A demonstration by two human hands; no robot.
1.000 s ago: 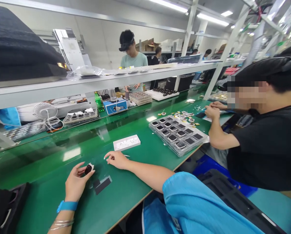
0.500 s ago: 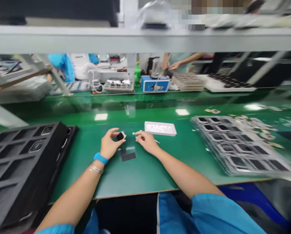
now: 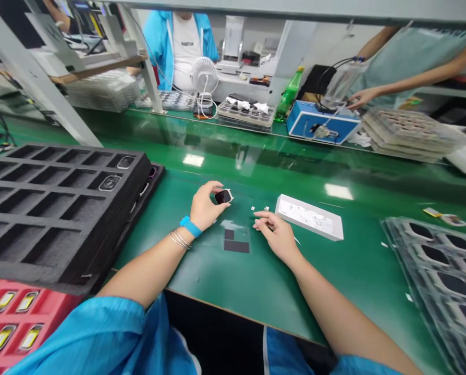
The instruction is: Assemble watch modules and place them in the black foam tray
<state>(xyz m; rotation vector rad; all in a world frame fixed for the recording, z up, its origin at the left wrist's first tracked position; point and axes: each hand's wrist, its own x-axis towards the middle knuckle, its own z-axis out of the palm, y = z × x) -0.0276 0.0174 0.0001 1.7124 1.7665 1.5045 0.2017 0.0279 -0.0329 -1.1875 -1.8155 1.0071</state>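
Note:
My left hand [image 3: 206, 207] grips a small square smartwatch body [image 3: 223, 196] by its edges between thumb and fingers, its dark screen facing up. A blue band and thin bangles circle that wrist. To the right, my right hand [image 3: 277, 232] hovers over the green table with its fingers curled and pinched together. A thin pale tip [image 3: 297, 240] sticks out behind that hand; what the fingers hold is hidden. Just beyond the fingertips lie tiny white pieces [image 3: 253, 208]. A clear sheet with black patches [image 3: 236, 246] lies between the hands. A shallow white box [image 3: 338, 229] of small parts stands beyond my right hand.
At left sits a black foam tray [image 3: 57, 219] with two watch cases, above a red tray [image 3: 57, 312]. Stacked clear trays [image 3: 416, 281] of dark screens stand at right. Across the bench are a small fan [image 3: 204, 75], a blue box [image 3: 321, 122] and two co-workers.
The view has turned left and tilted, so the red tray now shows. My left hand keeps its grip on the smartwatch body, and my right fingers stay curled beside the white box.

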